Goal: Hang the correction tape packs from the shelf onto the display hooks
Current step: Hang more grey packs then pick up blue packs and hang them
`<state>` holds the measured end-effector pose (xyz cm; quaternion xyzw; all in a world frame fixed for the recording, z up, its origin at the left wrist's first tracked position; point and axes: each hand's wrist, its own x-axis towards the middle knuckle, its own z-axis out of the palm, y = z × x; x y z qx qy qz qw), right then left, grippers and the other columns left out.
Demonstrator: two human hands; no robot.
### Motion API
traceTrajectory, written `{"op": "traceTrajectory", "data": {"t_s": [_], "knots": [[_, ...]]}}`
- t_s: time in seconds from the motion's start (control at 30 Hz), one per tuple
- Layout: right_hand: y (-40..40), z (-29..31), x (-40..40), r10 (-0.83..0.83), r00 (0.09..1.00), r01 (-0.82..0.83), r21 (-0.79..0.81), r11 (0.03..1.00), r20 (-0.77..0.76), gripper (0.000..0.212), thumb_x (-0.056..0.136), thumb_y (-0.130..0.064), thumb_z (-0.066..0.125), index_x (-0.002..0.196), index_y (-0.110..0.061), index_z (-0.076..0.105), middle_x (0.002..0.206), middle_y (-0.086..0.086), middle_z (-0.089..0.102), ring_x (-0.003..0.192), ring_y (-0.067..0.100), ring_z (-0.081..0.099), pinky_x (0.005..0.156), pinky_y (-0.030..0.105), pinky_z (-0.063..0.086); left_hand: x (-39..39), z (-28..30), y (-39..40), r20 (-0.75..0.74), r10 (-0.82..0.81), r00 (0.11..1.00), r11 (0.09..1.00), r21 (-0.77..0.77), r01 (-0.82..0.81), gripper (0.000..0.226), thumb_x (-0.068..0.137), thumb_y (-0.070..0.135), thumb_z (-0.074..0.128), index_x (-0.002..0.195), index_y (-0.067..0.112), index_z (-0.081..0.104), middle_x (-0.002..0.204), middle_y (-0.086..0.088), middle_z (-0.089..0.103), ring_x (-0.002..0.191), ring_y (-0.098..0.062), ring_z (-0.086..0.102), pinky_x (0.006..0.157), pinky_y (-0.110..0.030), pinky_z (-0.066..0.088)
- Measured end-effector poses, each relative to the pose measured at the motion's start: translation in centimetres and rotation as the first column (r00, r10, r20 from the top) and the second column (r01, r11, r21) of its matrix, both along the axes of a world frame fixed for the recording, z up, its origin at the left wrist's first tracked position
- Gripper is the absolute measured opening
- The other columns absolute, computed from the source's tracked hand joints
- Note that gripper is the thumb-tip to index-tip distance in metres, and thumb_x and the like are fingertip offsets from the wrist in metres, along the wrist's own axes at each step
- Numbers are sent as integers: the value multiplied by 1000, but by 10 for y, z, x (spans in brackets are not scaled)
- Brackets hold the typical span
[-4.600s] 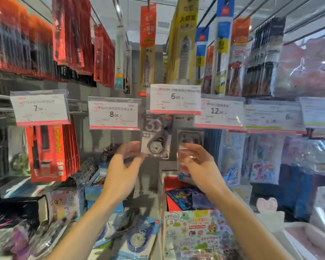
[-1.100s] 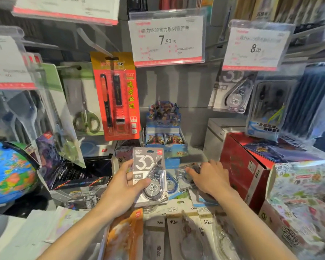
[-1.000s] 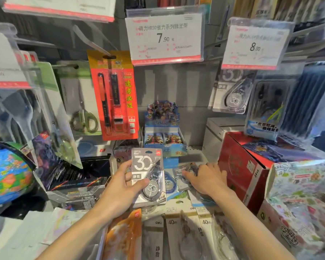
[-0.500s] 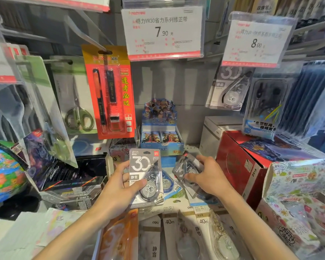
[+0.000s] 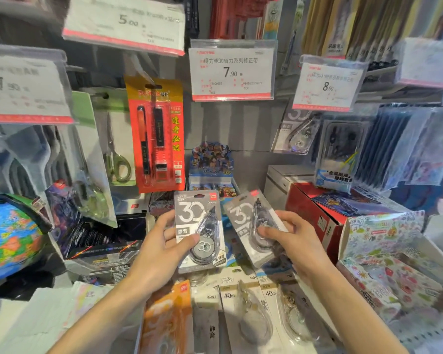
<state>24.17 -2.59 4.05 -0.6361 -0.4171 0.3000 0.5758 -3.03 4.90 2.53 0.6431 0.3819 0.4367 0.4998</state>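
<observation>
My left hand (image 5: 161, 249) grips a grey correction tape pack (image 5: 198, 218) marked "30", held upright above the shelf. My right hand (image 5: 296, 241) grips a second grey "30" pack (image 5: 243, 215), tilted to the left, right beside the first. One more grey pack (image 5: 296, 135) hangs on a display hook at the upper right, below the 8.00 price tag (image 5: 327, 85). Under the 7.90 price tag (image 5: 232, 70) no pack hangs. Several other tape packs (image 5: 248, 312) lie flat on the shelf under my hands.
A red pen card (image 5: 155, 135) and scissors (image 5: 117, 159) hang at the left. A globe (image 5: 9, 233) stands far left. A red box (image 5: 315, 213) and a patterned sticker box (image 5: 384, 254) sit at the right, a small cartoon display box (image 5: 211, 169) at the back.
My right hand has lifted a second grey pack off the shelf and brought it up beside the pack in my left hand. The view has tilted upward a little.
</observation>
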Motion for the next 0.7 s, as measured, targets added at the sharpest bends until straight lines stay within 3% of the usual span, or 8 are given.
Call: {"op": "traceTrajectory", "data": {"t_s": [0.07, 0.17, 0.27, 0.37, 0.43, 0.57, 0.63, 0.7], "knots": [[-13, 6, -4, 20, 999, -19, 37, 999, -29, 49, 75, -14, 91, 118, -18, 67, 101, 8, 83, 83, 26, 80, 75, 42, 63, -2, 3, -3, 38, -24, 999, 1000, 16, 23, 55, 88, 14, 77, 131, 36, 50, 108, 12, 80, 98, -12, 77, 87, -32, 57], [-34, 17, -9, 58, 997, -53, 100, 994, -46, 49, 77, -13, 90, 118, -17, 62, 94, 6, 84, 70, 18, 79, 55, 24, 57, -2, 12, -12, 90, -68, 994, 997, 47, 64, 67, 78, 27, 80, 135, 35, 47, 110, 13, 79, 100, -11, 77, 78, -20, 60], [-53, 33, -9, 93, 996, -90, 159, 983, -10, 52, 72, -25, 89, 118, -25, 66, 101, 6, 83, 75, 25, 78, 58, 32, 58, 3, 24, -24, 123, -94, 988, 993, 85, 84, 72, 71, 35, 79, 136, 38, 48, 113, 12, 79, 103, -11, 76, 82, -19, 60], [-69, 51, 3, 105, 993, -114, 203, 973, 53, 49, 73, -28, 85, 118, -30, 66, 104, 2, 83, 85, 27, 80, 73, 43, 63, 14, 41, -38, 120, -118, 986, 986, 132, 102, 71, 73, 35, 79, 137, 40, 49, 116, 11, 78, 104, -11, 76, 82, -21, 61], [-78, 61, 15, 104, 991, -120, 231, 965, 83, 50, 73, -29, 84, 119, -29, 65, 104, 0, 83, 88, 26, 80, 77, 42, 63, 24, 54, -48, 114, -121, 986, 981, 167, 101, 66, 72, 38, 79, 130, 48, 49, 116, 13, 78, 104, -9, 75, 80, -19, 60], [-91, 79, 47, 107, 990, -128, 289, 949, 87, 46, 74, -23, 86, 115, -23, 65, 99, 6, 83, 75, 21, 78, 64, 33, 60, 54, 78, -70, 80, -92, 993, 968, 239, 70, 66, 72, 39, 77, 132, 47, 50, 115, 16, 77, 106, -6, 74, 85, -22, 60], [-96, 85, 69, 126, 987, -150, 312, 938, 98, 42, 79, -17, 88, 114, -21, 65, 97, 8, 83, 77, 24, 78, 68, 37, 61, 71, 87, -83, 59, -67, 996, 960, 277, 48, 69, 74, 39, 76, 138, 41, 50, 118, 17, 76, 108, -6, 73, 92, -28, 56], [-103, 90, 92, 155, 981, -186, 328, 926, 118, 43, 76, -22, 88, 112, -24, 65, 97, 9, 83, 82, 29, 78, 74, 40, 61, 90, 94, -97, 41, -23, 999, 948, 318, 9, 65, 77, 37, 76, 137, 43, 51, 118, 18, 76, 108, -5, 73, 92, -27, 57]]}}
